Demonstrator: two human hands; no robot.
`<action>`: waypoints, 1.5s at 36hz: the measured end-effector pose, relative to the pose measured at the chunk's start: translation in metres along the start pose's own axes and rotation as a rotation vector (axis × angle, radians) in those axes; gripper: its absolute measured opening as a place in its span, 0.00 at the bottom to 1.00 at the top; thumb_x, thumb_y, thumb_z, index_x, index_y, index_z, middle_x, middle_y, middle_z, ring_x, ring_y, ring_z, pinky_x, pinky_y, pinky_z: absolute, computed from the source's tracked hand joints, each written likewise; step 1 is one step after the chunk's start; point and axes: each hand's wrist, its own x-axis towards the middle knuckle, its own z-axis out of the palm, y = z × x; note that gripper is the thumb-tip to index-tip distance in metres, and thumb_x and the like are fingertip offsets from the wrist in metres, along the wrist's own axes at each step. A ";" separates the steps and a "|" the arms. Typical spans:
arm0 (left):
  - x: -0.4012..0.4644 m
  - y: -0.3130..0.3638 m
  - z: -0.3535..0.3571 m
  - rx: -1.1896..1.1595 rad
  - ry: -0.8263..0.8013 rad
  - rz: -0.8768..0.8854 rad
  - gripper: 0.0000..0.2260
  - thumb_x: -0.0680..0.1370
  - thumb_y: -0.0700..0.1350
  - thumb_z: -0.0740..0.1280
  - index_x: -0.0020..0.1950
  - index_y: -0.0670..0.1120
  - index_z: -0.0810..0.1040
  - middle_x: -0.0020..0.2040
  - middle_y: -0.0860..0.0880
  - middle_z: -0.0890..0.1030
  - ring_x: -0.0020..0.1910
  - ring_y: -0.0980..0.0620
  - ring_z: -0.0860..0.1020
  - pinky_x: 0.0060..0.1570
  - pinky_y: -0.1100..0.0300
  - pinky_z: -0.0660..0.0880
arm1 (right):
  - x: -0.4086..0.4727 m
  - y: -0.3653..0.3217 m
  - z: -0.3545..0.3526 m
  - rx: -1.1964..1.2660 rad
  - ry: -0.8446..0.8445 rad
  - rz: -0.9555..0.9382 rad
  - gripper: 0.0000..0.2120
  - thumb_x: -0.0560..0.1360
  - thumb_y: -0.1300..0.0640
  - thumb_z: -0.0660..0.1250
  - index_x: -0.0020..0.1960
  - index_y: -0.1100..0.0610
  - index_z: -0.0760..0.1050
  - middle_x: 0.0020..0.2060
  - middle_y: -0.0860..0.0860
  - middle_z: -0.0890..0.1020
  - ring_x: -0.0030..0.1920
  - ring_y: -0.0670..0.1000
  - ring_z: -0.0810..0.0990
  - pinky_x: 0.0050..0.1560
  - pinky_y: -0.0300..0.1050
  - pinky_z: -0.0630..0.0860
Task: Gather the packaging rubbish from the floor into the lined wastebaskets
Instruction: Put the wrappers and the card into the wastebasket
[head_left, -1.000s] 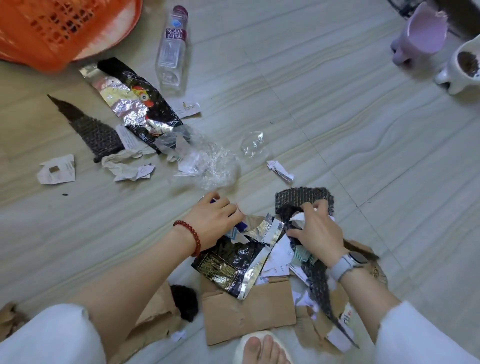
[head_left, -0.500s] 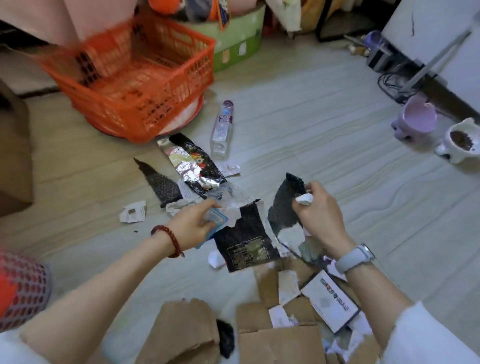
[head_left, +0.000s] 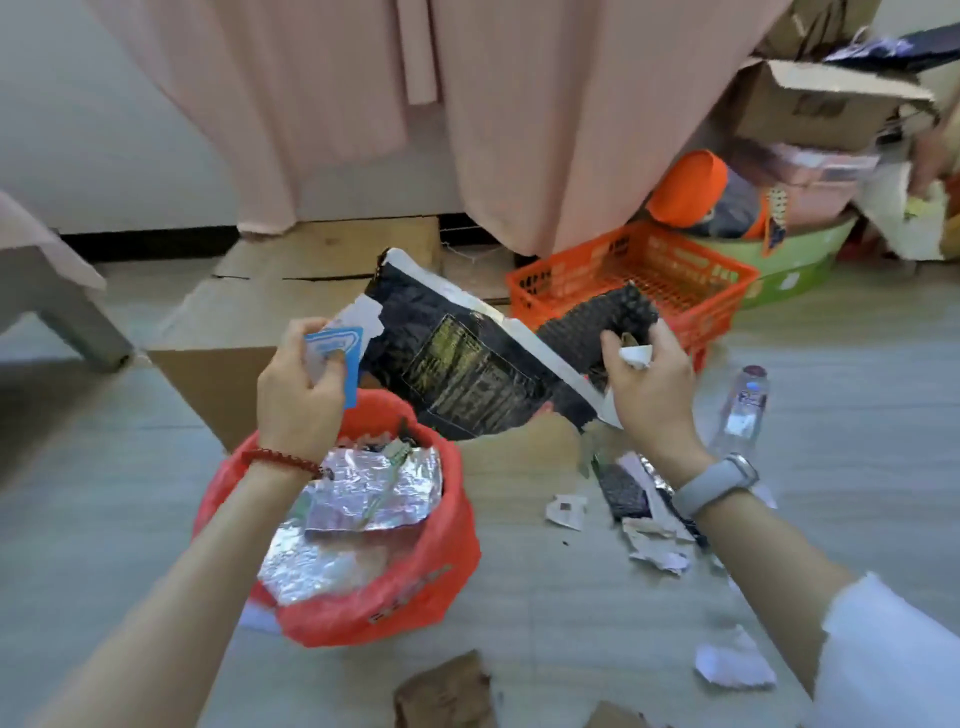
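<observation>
Head view: left hand (head_left: 301, 387) pinches a blue label (head_left: 340, 358) and black foil wrapper (head_left: 467, 371) above the red-lined wastebasket (head_left: 415, 582). Right hand (head_left: 649, 384) grips black bubble wrap (head_left: 602, 317) and white paper scrap (head_left: 635, 356). Torn paper scraps (head_left: 654, 545) lie below the right hand.

— What's behind, from my feed?
— I see pale wood-grain floor (head_left: 831, 364), pink curtain (head_left: 519, 104) at twelve o'clock over a white wall (head_left: 130, 130).
— Furniture?
— A grey leg (head_left: 78, 332) at nine o'clock.
</observation>
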 end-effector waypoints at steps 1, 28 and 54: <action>0.001 -0.008 -0.012 0.011 0.038 0.001 0.08 0.77 0.35 0.62 0.56 0.39 0.73 0.44 0.47 0.75 0.41 0.49 0.72 0.38 0.63 0.65 | -0.001 -0.007 0.013 0.029 -0.028 0.000 0.16 0.76 0.58 0.64 0.34 0.52 0.61 0.27 0.47 0.65 0.27 0.42 0.66 0.30 0.36 0.61; -0.039 -0.130 -0.022 0.599 -0.738 -0.139 0.20 0.77 0.48 0.58 0.70 0.58 0.64 0.63 0.49 0.74 0.62 0.47 0.68 0.61 0.50 0.62 | -0.032 -0.044 0.095 0.166 -0.201 0.132 0.11 0.74 0.60 0.64 0.36 0.53 0.65 0.31 0.47 0.69 0.31 0.44 0.67 0.32 0.36 0.66; -0.045 -0.190 -0.060 0.095 -0.237 -0.303 0.22 0.74 0.48 0.55 0.66 0.44 0.72 0.65 0.43 0.71 0.66 0.48 0.67 0.64 0.67 0.57 | -0.097 -0.005 0.192 -0.697 -1.039 -0.833 0.35 0.69 0.29 0.53 0.73 0.35 0.47 0.76 0.52 0.45 0.74 0.65 0.45 0.63 0.76 0.50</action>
